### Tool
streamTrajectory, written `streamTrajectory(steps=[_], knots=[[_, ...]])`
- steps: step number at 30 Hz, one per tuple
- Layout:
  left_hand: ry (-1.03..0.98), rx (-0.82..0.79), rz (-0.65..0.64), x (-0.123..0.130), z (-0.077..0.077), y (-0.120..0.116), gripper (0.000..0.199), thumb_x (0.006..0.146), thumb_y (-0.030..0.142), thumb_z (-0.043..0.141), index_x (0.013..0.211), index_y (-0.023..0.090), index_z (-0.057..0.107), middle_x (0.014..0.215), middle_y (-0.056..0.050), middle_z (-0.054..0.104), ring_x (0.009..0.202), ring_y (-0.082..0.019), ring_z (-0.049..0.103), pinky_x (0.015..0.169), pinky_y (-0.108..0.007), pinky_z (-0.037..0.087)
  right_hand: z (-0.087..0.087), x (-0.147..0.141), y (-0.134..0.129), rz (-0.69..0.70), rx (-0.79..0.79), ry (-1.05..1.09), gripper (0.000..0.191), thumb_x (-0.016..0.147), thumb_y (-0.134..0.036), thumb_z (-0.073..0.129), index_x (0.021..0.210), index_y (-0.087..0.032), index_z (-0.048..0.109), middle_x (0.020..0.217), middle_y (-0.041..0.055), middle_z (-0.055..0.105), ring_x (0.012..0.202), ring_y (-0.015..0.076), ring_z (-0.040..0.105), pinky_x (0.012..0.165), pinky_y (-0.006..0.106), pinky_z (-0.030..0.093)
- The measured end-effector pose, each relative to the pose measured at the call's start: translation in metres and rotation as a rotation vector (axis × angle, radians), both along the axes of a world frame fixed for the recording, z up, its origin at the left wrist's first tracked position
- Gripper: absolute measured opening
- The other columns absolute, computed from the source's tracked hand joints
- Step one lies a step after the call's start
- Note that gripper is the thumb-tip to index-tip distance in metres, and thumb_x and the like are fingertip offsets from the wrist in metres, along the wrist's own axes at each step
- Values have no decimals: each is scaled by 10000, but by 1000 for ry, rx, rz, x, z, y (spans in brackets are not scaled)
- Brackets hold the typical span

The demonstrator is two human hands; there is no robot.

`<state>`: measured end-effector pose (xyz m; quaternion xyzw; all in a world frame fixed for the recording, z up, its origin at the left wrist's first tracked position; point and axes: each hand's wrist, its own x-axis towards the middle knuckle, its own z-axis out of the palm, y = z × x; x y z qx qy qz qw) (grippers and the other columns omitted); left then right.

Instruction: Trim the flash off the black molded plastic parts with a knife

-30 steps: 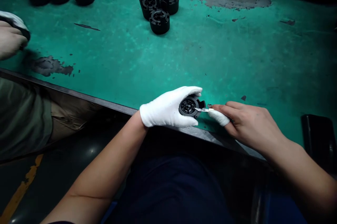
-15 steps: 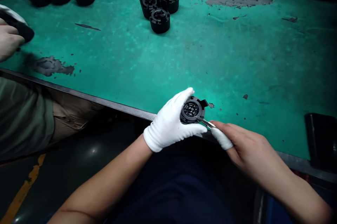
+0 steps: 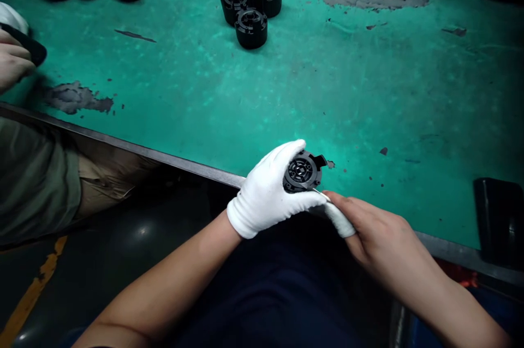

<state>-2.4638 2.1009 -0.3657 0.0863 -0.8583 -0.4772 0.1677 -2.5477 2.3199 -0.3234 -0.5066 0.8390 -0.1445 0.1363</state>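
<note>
Fingers, left hand (image 3: 268,192): gloved, curled around the rim of one round black part (image 3: 302,172), face up, at the near edge of the green bench (image 3: 368,91). Right hand (image 3: 379,225): thumb sleeved in white, pinching a slim blade (image 3: 319,192) against the forefinger. Change: blade shifted within the last second from the part's inner face to its lower rim, beside the left thumb; work now appears directed at that outer edge. Beyond the part: three black housings (image 3: 251,34), grouped. Right of the part, well apart: dark block (image 3: 499,222).
</note>
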Motion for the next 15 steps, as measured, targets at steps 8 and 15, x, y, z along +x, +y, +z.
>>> streamTrajectory(steps=[8,15], knots=[[-10,-6,9,0,0,1,893,733,598,833,1432,173,475,1454,-144,560,1356,-292,549,1187,-435,443,-1,1,-6,-2,-12,2,478,929,-98,478,1395,-184,548,1209,101,732,952,253,749,759,377,633],[23,-5,9,0,-1,1,881,741,603,825,1423,165,481,1441,-145,568,1352,-288,551,1189,-434,442,-1,3,-12,-3,-13,75,444,946,-111,458,1378,-147,554,1195,139,731,992,289,743,775,404,638]])
